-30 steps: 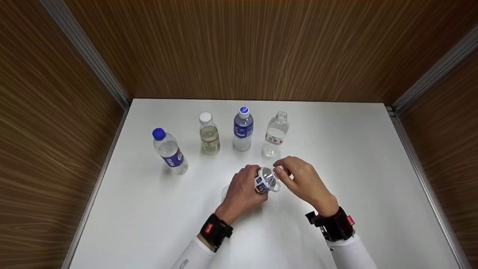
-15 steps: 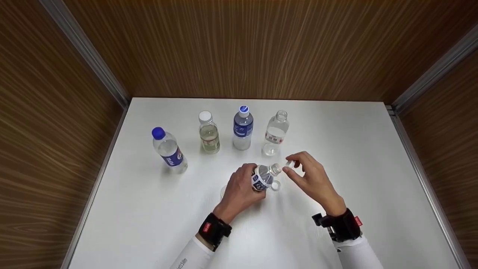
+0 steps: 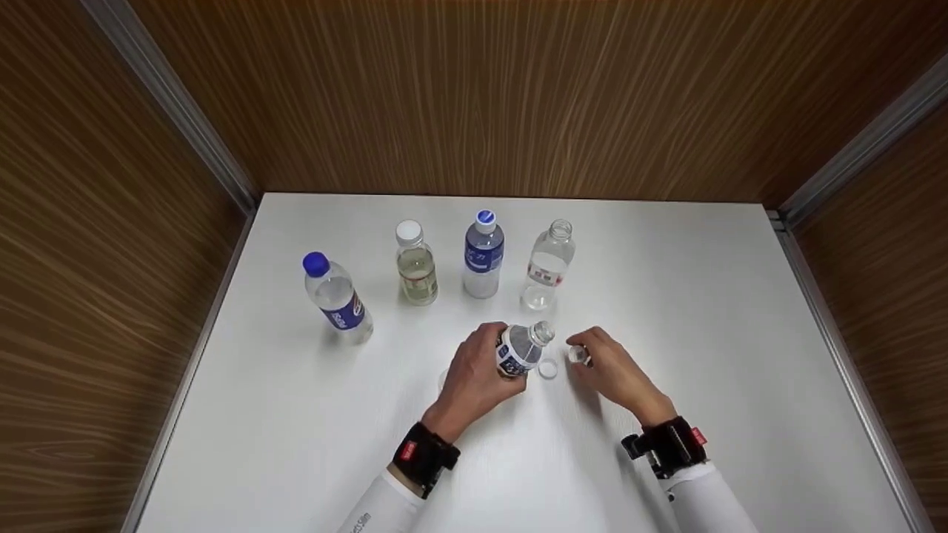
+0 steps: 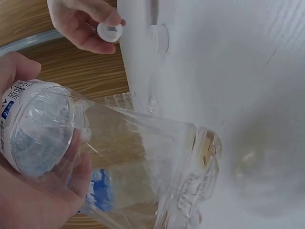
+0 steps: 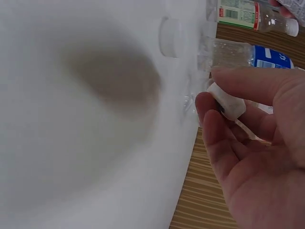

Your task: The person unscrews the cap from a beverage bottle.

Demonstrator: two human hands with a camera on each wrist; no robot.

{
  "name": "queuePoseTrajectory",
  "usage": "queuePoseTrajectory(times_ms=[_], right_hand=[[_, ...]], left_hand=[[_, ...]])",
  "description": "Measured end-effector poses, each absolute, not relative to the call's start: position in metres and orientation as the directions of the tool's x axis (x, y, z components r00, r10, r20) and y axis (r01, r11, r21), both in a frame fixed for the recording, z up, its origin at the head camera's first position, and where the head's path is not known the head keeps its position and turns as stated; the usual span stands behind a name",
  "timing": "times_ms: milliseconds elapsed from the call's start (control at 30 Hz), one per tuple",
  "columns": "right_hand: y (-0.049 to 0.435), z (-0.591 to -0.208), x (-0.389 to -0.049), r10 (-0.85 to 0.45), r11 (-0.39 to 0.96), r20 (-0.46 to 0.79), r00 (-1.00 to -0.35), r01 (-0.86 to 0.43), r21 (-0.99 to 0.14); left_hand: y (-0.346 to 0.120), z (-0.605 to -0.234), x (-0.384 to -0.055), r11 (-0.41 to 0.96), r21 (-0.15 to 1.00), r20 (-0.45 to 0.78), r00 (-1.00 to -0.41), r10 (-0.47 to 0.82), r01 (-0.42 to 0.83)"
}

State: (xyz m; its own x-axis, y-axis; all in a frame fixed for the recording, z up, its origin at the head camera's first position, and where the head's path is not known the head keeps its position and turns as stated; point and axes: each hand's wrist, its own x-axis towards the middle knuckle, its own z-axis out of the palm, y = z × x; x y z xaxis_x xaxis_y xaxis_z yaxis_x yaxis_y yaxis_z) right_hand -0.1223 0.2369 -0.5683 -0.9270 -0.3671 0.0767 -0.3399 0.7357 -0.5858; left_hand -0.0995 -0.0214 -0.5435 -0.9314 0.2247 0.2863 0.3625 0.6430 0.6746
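My left hand grips a clear plastic bottle round its labelled body. The bottle leans to the right, its neck uncapped. In the left wrist view the clear lower part of this bottle stretches toward the table. Between thumb and fingers of my right hand is a white bottle cap, low over the table to the right of the bottle neck. A second white cap lies on the table between the hands.
Behind the hands stand a Pepsi bottle with a blue cap, a white-capped bottle, a blue-labelled bottle and an uncapped clear bottle. Wood-grain panels border the white table.
My right hand has come away from the bottle neck with the cap, moving right, then down toward the table. The bottle's mouth now shows; my left hand has shifted only slightly.
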Motion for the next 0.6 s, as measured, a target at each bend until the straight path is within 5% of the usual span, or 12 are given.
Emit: queuePoseTrajectory(times_ms=[400, 600], right_hand=[[0.241, -0.589, -0.121, -0.464, 0.764, 0.098, -0.88, -0.454, -0.459], [0.243, -0.59, -0.12, -0.439, 0.775, 0.061, -0.896, -0.413, -0.478]], left_hand=[[-0.02, -0.543, -0.1, 0.616, 0.703, 0.278, -0.935, 0.222, 0.356], [-0.019, -0.541, -0.099, 0.597, 0.727, 0.253, -0.941, 0.226, 0.339]])
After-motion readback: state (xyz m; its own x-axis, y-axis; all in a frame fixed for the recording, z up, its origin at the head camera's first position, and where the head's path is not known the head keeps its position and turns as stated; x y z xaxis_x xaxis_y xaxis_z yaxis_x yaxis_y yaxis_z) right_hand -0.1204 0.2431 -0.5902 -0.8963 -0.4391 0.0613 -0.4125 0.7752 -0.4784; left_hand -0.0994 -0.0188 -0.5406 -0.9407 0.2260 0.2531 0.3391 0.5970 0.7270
